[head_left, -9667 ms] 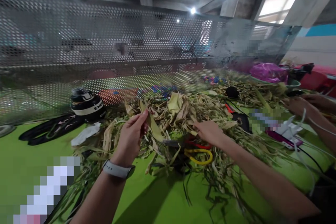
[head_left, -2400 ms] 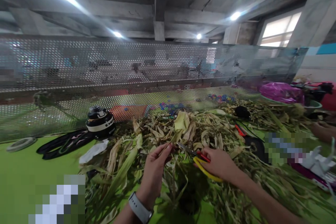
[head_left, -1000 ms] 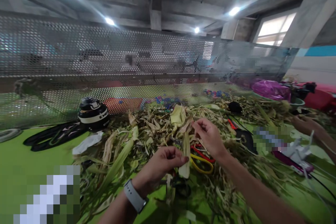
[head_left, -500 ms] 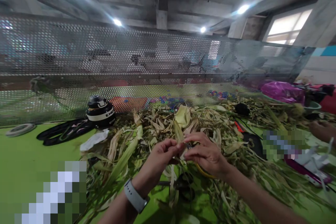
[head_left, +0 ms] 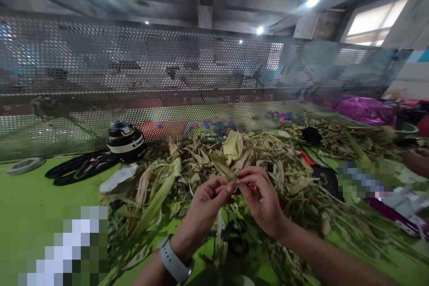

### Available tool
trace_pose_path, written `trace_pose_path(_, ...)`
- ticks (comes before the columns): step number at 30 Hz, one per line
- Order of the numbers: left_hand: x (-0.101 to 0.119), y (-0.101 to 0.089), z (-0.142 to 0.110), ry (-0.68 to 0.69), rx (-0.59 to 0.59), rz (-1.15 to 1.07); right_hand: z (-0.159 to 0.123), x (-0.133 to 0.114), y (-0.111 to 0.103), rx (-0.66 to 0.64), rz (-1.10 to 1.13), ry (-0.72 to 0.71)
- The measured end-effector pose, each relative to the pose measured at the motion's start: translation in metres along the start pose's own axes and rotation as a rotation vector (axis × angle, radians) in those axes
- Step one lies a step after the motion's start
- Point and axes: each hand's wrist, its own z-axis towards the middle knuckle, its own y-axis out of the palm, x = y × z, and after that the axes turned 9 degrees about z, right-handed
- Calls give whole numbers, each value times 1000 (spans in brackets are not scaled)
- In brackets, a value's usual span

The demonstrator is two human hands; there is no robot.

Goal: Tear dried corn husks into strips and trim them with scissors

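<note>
Apart a second ago, the left hand (head_left: 207,203) and right hand (head_left: 263,201) now meet, both pinching one dry husk (head_left: 222,167).

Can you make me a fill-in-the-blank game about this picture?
1. The left hand and the ____ hand pinch the husk.
2. The watch is worn on the person's ____ side.
3. The table is bright ____.
4. The metal screen is full of small ____.

Missing words: right; left; green; holes.
</note>
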Motion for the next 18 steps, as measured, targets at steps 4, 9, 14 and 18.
trace_pose_path(4,0,0,-2,11,-8,-4,-1,4,1,0,44,71)
trace_pose_path(9,-4,3,-2,3,-5,16,-3,5,3,3,168,188)
trace_pose_path(14,-5,1,0,-10,42,13,-1,0,5,20,344,369)
trace_pose_path(18,-5,-1,1,-9,39,-7,2,2,4,4,342,466)
